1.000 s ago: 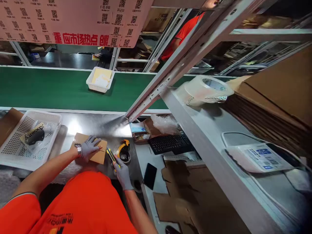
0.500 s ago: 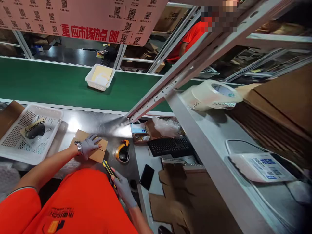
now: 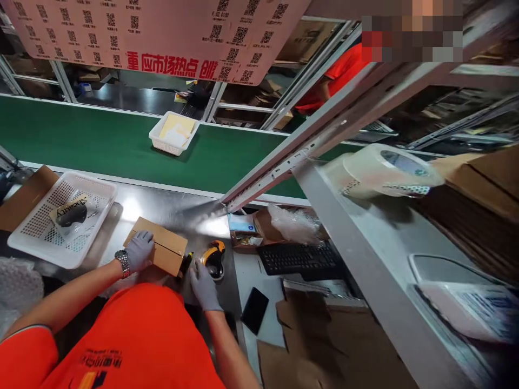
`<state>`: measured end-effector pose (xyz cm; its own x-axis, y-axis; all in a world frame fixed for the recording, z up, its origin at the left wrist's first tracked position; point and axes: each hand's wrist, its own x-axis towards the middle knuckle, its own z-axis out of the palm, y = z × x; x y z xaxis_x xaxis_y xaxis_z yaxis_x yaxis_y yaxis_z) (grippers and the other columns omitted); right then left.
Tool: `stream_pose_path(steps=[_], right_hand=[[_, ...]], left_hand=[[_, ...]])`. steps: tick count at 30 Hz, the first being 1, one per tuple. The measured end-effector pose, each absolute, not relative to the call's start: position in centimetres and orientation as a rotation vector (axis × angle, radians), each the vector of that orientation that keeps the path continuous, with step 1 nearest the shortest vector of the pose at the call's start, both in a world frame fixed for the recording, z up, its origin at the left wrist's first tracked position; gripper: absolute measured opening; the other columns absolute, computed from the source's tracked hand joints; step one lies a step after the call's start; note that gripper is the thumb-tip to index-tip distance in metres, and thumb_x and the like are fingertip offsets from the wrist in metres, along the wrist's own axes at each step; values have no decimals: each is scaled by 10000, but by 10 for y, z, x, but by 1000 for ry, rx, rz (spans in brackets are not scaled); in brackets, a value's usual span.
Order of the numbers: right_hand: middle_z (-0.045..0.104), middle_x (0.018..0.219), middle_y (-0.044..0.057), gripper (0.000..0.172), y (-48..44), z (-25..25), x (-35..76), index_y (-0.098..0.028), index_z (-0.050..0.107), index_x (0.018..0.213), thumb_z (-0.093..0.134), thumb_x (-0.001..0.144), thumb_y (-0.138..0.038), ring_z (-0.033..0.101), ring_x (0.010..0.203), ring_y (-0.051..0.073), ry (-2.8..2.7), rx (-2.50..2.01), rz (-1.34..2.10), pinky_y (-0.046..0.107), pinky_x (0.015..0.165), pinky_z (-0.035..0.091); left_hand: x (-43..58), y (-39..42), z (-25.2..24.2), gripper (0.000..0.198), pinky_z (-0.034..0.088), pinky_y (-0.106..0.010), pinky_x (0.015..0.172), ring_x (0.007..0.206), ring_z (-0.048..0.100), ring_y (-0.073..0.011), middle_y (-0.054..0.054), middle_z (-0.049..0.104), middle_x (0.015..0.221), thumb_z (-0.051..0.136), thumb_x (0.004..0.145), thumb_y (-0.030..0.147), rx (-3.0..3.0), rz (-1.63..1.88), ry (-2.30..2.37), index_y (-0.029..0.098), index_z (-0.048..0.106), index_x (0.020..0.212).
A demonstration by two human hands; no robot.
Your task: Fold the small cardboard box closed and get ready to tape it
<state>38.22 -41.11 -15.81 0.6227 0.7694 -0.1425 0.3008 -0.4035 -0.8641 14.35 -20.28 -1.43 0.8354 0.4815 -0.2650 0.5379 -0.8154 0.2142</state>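
Note:
A brown cardboard box (image 3: 168,246), with a dark seam along its top, is on the metal bench in front of me. My left hand (image 3: 140,251), in a grey glove with a wristwatch behind it, grips the box's left part with bent fingers. Close to the box's right corner is a yellow-and-black utility knife (image 3: 187,263), partly hidden. My gloved right hand (image 3: 204,286) is just right of the knife, its fingers apart and apparently off it. Beside those fingers stands a yellow-and-black tape dispenser (image 3: 214,259).
On the left, a white plastic basket (image 3: 107,197) holds a bagged dark item. Another white basket (image 3: 170,148) rides on the green belt (image 3: 243,148). To the right are a keyboard (image 3: 302,259), a phone (image 3: 255,310), tape rolls (image 3: 389,167) and a slanting metal post (image 3: 300,154).
My left hand has gone from lying spread on the box to gripping its left side. My right hand has moved up beside the box, and the knife is now apart from its palm.

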Motion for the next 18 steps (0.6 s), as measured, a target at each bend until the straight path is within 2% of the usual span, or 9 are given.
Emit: stream_pose_path(steps=[4, 8, 9, 11, 12, 14, 16, 18], right_hand=[[672, 1707, 212, 690, -375, -141, 402, -201, 716, 1610, 584, 1063, -600, 630, 1597, 370, -1153, -1865, 567, 624, 1378, 491], [636, 1749, 208, 675, -337, -121, 412, -207, 744, 1578, 639, 1048, -612, 626, 1620, 355, -1419, -1724, 774, 585, 1396, 483], [646, 1738, 208, 682, -331, -118, 413, -205, 753, 1565, 626, 1053, -637, 634, 1612, 353, -1419, -1712, 821, 583, 1396, 483], [674, 1712, 194, 701, -324, -113, 415, -214, 767, 1543, 620, 1050, -690, 654, 1589, 346, -1364, -1716, 869, 577, 1388, 488], [691, 1695, 186, 713, -321, -112, 416, -220, 777, 1524, 660, 1019, -709, 665, 1572, 349, -1338, -1725, 867, 574, 1377, 497], [757, 1607, 178, 708, -317, -110, 414, -220, 817, 1428, 746, 925, -712, 709, 1498, 366, -1285, -1769, 822, 572, 1331, 531], [854, 1399, 173, 641, -312, -109, 409, -216, 850, 1258, 732, 884, -723, 777, 1338, 376, -1155, -1869, 765, 566, 1239, 584], [891, 1169, 166, 607, -306, -108, 400, -215, 830, 1112, 663, 890, -755, 806, 1169, 375, -936, -1967, 727, 549, 1127, 624]], left_hand=[[143, -201, -5, 546, 576, -523, 1163, 1384, 701, -426, -237, 741, 1476, 1010, 850, 239, 2704, -337, 855, 98, 789, 1329], [148, -201, 0, 604, 583, -505, 1107, 1313, 740, -418, -244, 775, 1379, 1070, 803, 256, 2709, -326, 903, 71, 794, 1306], [147, -202, 0, 558, 579, -517, 1102, 1299, 747, -417, -240, 783, 1361, 1037, 850, 262, 2714, -317, 906, 78, 793, 1317], [142, -208, -4, 307, 573, -538, 1068, 1266, 762, -407, -225, 804, 1308, 846, 1036, 240, 2726, -295, 910, 108, 808, 1311], [138, -211, -7, 227, 572, -540, 1042, 1254, 768, -399, -220, 812, 1283, 717, 1113, 207, 2733, -284, 912, 126, 821, 1298], [131, -220, -15, 312, 571, -533, 987, 1234, 774, -387, -216, 821, 1257, 544, 1177, 159, 2747, -266, 912, 157, 839, 1278], [125, -229, -21, 324, 572, -520, 960, 1220, 778, -380, -208, 827, 1241, 536, 1184, 162, 2755, -245, 891, 173, 845, 1281], [121, -236, -20, 252, 578, -513, 968, 1227, 779, -383, -200, 832, 1225, 614, 1174, 212, 2730, -225, 879, 176, 852, 1250]])
